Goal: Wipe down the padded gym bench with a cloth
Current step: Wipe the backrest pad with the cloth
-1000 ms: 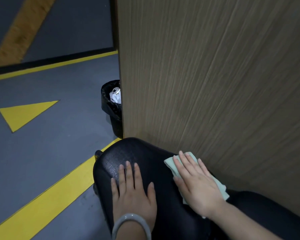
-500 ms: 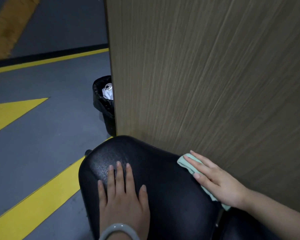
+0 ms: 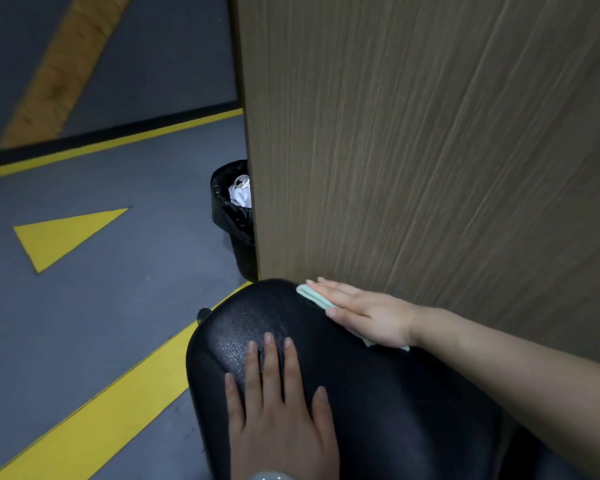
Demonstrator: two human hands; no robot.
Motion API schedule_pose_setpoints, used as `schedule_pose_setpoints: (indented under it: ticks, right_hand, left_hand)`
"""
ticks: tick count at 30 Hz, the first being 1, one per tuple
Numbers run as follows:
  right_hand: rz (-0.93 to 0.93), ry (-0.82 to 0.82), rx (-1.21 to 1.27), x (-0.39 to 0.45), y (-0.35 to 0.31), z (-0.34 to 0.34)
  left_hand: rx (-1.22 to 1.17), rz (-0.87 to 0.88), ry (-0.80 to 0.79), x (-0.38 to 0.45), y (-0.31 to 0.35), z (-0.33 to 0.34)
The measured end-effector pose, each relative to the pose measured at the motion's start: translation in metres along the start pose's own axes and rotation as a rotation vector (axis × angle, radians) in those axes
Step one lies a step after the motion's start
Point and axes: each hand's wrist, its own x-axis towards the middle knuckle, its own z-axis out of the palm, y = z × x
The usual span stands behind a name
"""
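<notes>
Your right hand [image 3: 364,315] lies flat with straight fingers on the pale green cloth [image 3: 314,295], pressing it onto the black padded bench [image 3: 378,393] at the pad's far right edge, right of centre in the frame. The cloth's folded end pokes out past your fingertips; a small corner shows again under your wrist. That edge of the pad runs just beside the wood-grain panel [image 3: 430,150] that fills the upper right of the frame, and your fingers are very near its face; whether they touch it cannot be told.

Your left hand [image 3: 279,414] rests open, palm down and fingers spread, on the pad at lower centre, holding nothing. A pale bracelet [image 3: 269,476] shows at its wrist on the bottom edge.

The pad's rounded end sits at mid-frame. To the left of it lies open grey floor [image 3: 118,323] with yellow lines and a yellow triangle [image 3: 63,235]. A black-lined bin [image 3: 232,216] stands at the panel's corner, above the pad's end, partly hidden behind the panel.
</notes>
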Motion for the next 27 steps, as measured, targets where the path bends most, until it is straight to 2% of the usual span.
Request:
schedule_pose_setpoints:
  ticks: [2,5,8,12,20,24,27]
  right_hand:
    - [0.037,-0.009,-0.065,-0.017,0.000,-0.001]
    - [-0.006,0.005,-0.177,-0.059,0.011,0.001]
    - [0.010,0.004,-0.090,-0.075,0.022,0.001]
    - [0.020,-0.009,0.086,-0.031,0.015,-0.001]
    - [-0.033,0.059,0.228,0.072,-0.016,0.004]
    - [-0.049,0.059,0.242,0.071,-0.016,0.004]
    - [-0.023,0.002,0.192,0.031,0.001,0.003]
  left_hand:
    - [0.010,0.006,-0.013,0.000,0.000,0.000]
    - [0.000,0.006,-0.005,-0.001,0.000,-0.001]
    - [-0.015,-0.002,-0.014,-0.001,0.001,-0.002]
    - [-0.013,-0.012,-0.037,0.000,0.002,-0.002]
    - [0.000,0.007,0.010,-0.001,0.000,0.001]
    - [0.003,0.017,-0.011,0.000,0.000,0.000]
    - [0.011,0.021,-0.018,0.000,-0.002,-0.001]
